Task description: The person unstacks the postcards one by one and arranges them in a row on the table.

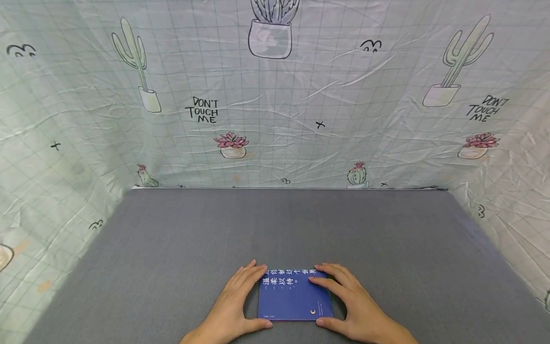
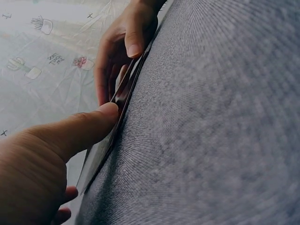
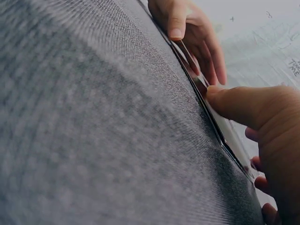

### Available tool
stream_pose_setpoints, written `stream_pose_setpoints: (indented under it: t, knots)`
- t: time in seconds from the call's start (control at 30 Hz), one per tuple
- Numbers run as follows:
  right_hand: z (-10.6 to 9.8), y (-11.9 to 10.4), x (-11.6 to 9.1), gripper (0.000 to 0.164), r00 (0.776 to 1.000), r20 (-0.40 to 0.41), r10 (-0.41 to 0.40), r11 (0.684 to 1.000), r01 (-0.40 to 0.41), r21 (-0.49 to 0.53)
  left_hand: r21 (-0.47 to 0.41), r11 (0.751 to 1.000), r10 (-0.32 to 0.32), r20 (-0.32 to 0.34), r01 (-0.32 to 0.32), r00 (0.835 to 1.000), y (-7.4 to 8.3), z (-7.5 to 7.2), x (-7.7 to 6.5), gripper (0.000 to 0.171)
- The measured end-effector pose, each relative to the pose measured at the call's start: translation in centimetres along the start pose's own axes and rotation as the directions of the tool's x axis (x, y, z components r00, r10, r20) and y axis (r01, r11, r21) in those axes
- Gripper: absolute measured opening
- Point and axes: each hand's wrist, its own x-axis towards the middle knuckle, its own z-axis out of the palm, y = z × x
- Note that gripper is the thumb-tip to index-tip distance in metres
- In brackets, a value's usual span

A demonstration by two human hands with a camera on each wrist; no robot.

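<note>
A thin blue book (image 1: pixel 294 301) with white Chinese characters and a small yellow moon lies flat on the grey cloth, near the front. My left hand (image 1: pixel 234 301) grips its left side, thumb at the near edge and fingers at the far corner. On the right side my right hand (image 1: pixel 354 303) holds it likewise, two fingertips over the cover. Both wrist views show the thumbs, the left thumb (image 2: pixel 91 131) and the right thumb (image 3: pixel 239 103), at the near edge, where a narrow gap shows between the upper layer and the bottom.
A grey cloth surface (image 1: pixel 283 224) spreads around the book. Behind it and at both sides hangs a pale curtain (image 1: pixel 283 105) printed with cacti and "Don't touch me" lettering.
</note>
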Motion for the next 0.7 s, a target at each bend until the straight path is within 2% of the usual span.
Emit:
stream_pose_setpoints:
  t: [0.13, 0.3, 0.43, 0.7]
  knots:
    - [-0.1, 0.0, 0.0, 0.067, 0.999, -0.009, -0.048, 0.999, 0.048, 0.01, -0.04, 0.999, -0.029, 0.028, 0.03, 0.999, 0.4, -0.3, -0.1, 0.097]
    - [-0.6, -0.1, 0.1, 0.066, 0.997, -0.013, -0.072, 0.997, 0.072, 0.031, -0.052, 0.998, 0.03, 0.0, -0.03, 1.0, 0.8, -0.7, 0.2, 0.097]
    - [-1.1, -0.2, 0.7, 0.066, 0.987, -0.082, -0.136, 0.99, 0.139, 0.032, -0.083, 0.993, 0.086, -0.016, -0.087, 0.996, 1.2, -1.3, 0.6, 0.095]
    - [-2.1, -0.2, 2.2, 0.069, 0.982, -0.102, -0.161, 0.986, 0.164, 0.022, -0.118, 0.989, 0.093, 0.005, -0.092, 0.996, 1.2, -2.7, 1.9, 0.094]
